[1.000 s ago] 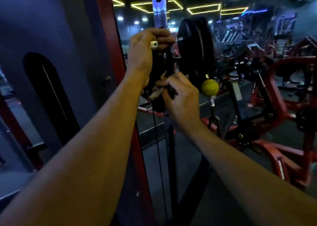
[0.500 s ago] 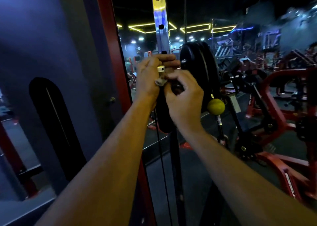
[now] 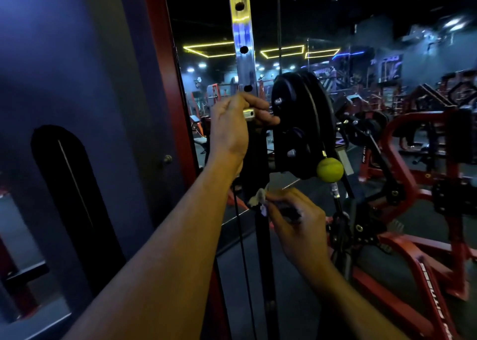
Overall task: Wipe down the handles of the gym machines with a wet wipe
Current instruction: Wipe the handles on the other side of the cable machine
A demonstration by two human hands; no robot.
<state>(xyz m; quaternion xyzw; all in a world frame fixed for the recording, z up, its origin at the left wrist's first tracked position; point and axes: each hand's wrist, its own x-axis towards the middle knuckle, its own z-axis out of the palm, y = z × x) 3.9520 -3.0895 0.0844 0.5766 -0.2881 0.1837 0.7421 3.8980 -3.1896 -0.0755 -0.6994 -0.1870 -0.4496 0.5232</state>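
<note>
A big black pulley (image 3: 300,122) hangs beside the shiny post (image 3: 244,55), with a yellow ball (image 3: 330,169) under it. My left hand (image 3: 232,128) grips the top of the dark handle (image 3: 254,159). Lower down, my right hand (image 3: 296,223) pinches the wipe (image 3: 258,197) against it.

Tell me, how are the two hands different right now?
The left hand is up high, gripping a handle with a silver end; the right hand is lower down, pinching a pale wet wipe. The left hand is beside the black pulley wheel; the right hand is below the yellow ball. Both are bare.
</note>
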